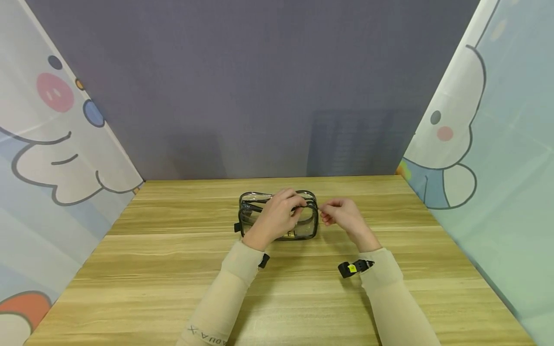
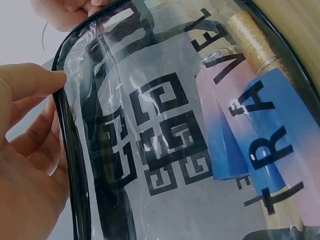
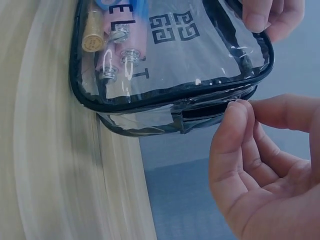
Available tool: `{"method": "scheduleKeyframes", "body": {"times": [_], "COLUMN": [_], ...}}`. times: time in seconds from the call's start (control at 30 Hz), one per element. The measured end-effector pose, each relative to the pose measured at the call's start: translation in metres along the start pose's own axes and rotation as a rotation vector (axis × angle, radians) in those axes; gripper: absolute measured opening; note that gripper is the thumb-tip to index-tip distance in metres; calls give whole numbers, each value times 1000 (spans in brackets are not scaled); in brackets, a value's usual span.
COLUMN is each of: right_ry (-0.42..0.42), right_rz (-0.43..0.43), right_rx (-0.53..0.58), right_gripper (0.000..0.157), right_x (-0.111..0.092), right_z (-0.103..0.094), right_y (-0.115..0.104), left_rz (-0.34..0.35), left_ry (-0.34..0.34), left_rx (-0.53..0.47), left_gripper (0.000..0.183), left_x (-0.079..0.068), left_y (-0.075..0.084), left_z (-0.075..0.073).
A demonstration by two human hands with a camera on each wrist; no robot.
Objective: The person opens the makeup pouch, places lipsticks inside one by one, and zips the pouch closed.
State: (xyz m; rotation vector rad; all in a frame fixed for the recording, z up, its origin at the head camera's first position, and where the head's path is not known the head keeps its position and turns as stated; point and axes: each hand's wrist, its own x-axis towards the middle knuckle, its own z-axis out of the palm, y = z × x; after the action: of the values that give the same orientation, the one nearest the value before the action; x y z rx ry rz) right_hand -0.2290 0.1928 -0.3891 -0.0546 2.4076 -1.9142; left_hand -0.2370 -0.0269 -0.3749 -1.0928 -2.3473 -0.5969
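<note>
A clear zip pouch (image 1: 308,227) with black piping stands upright on the table. Through its wall, in the left wrist view, show several pink-and-blue containers (image 2: 280,127) and a gold glittery tube (image 2: 250,37). My left hand (image 1: 279,216) comes over the pouch from above and grips its top edge between thumb and fingers. At the pouch's right end, my right hand (image 1: 344,218) pinches the end of the black zipper (image 3: 207,112) between thumb and index finger. The fingertips hide whatever small part sits between them.
The pouch rests on a wood-grain table (image 1: 173,283) near its back edge. Behind stands a grey panel (image 1: 259,96). Cartoon-printed curtains (image 1: 497,144) flank both sides. A black strap (image 1: 356,267) circles the right wrist.
</note>
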Motion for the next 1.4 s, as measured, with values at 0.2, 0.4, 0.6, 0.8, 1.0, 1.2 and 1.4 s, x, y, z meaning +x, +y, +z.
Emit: {"method": "scheduleKeyframes", "body": {"times": [0.2, 0.4, 0.6, 0.8, 1.0, 1.2, 1.4], "right_ry": [14, 19, 20, 21, 22, 25, 31], "right_rz": [0, -1, -12, -16, -18, -20, -35], "right_rx": [0, -9, 7, 22, 23, 28, 35], "right_gripper": [23, 24, 26, 25, 25, 25, 25], "right_x": [-1, -1, -1, -2, -2, -2, -2], "right_z": [0, 0, 1, 2, 2, 2, 3], "right_y": [-2, -3, -4, -5, -5, -5, -6], "left_rz": [-1, -8, -17, -16, -14, -17, -19], "left_ry": [6, 5, -3, -6, 1, -3, -2], "left_rx": [-3, -14, -28, -18, -10, -19, -15], "left_gripper": [10, 10, 10, 9, 10, 10, 10], "left_x": [0, 1, 0, 0, 0, 0, 0], "left_y": [1, 2, 1, 1, 2, 1, 1], "left_z": [1, 0, -1, 0, -1, -1, 0]}}
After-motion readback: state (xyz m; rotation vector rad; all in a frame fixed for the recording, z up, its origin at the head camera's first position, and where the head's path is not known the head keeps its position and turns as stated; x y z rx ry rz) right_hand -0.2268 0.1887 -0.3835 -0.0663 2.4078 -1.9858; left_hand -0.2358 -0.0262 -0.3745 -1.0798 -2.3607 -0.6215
